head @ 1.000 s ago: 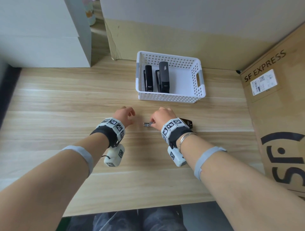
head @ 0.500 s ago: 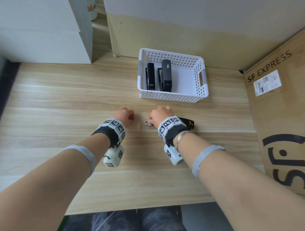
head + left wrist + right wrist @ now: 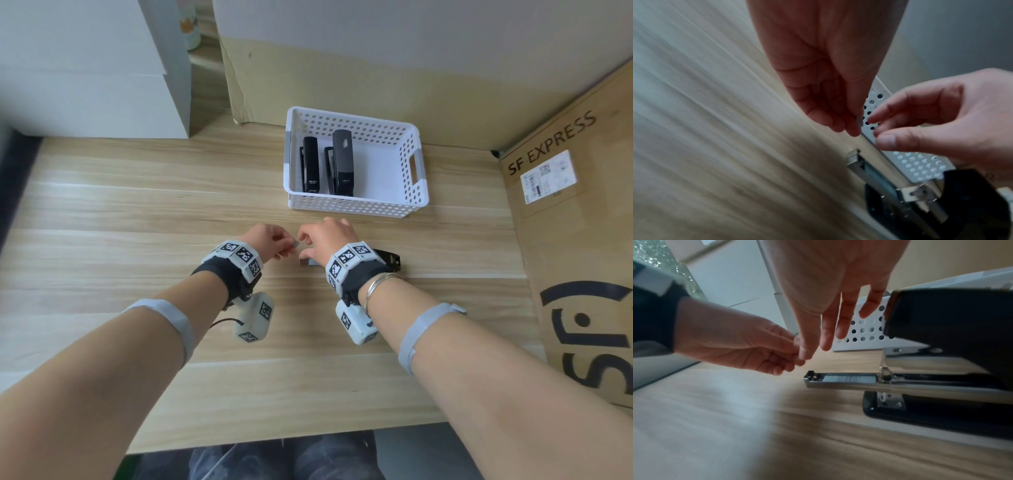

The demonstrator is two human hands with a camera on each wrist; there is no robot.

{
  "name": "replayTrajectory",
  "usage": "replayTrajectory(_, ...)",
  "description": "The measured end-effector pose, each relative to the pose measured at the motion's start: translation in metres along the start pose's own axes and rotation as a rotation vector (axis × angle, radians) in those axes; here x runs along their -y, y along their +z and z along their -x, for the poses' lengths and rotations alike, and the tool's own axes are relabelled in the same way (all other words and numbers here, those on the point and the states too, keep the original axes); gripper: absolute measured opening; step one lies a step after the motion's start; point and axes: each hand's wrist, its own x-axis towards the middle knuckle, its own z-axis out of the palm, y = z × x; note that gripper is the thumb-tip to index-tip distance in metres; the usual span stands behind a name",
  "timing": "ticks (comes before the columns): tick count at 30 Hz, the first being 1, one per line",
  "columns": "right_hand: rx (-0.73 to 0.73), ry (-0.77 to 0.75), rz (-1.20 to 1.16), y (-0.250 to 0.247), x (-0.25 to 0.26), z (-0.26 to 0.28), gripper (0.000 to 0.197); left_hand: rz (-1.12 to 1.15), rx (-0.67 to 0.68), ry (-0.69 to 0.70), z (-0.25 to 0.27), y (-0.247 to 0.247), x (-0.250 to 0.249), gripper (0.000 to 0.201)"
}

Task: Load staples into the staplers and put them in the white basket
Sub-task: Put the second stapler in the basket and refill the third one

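Observation:
An open black stapler (image 3: pixel 386 257) lies on the wooden table under my right wrist. Its lid (image 3: pixel 941 316) is raised and its metal magazine (image 3: pixel 849 379) holds a row of staples. My left hand (image 3: pixel 287 247) hovers just left of the magazine tip (image 3: pixel 854 158) and pinches a small grey strip of staples (image 3: pixel 860 121). My right hand (image 3: pixel 304 244) is raised beside it. Its thumb and forefinger reach toward the strip with a small gap (image 3: pixel 872 128). The white basket (image 3: pixel 349 207) behind holds two black staplers (image 3: pixel 310 164) (image 3: pixel 342 161).
A brown SF EXPRESS carton (image 3: pixel 565 212) walls off the right side of the table. White boxes (image 3: pixel 96 85) stand at the back left and a cardboard panel (image 3: pixel 342 78) rises behind the basket. The table's front edge is near my knees.
Both hands have lifted off the table and come together. My right hand has left the magazine tip and moved toward the staple strip in my left fingers.

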Motion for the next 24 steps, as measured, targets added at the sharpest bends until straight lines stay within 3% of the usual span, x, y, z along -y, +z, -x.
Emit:
replayTrajectory(5, -0.126, 0.056, -0.125, 0.001, 0.002, 0.003, 0.023, 0.097, 0.016, 0.028, 0.005, 0.0, -0.005, 0.027)
replayTrajectory(11, -0.132, 0.074, -0.153, 0.003, 0.007, 0.005, 0.015, 0.178, 0.067, -0.019, 0.005, 0.0, 0.003, 0.021)
replayTrajectory(15, -0.05, 0.05, -0.055, 0.004, 0.008, 0.007, 0.017, 0.025, 0.023, -0.019, 0.007, -0.001, 0.004, 0.013)
replayTrajectory(24, 0.001, -0.003, 0.104, 0.015, 0.006, 0.011, 0.024, -0.104, 0.0, -0.058, 0.01, 0.004, 0.016, 0.023)
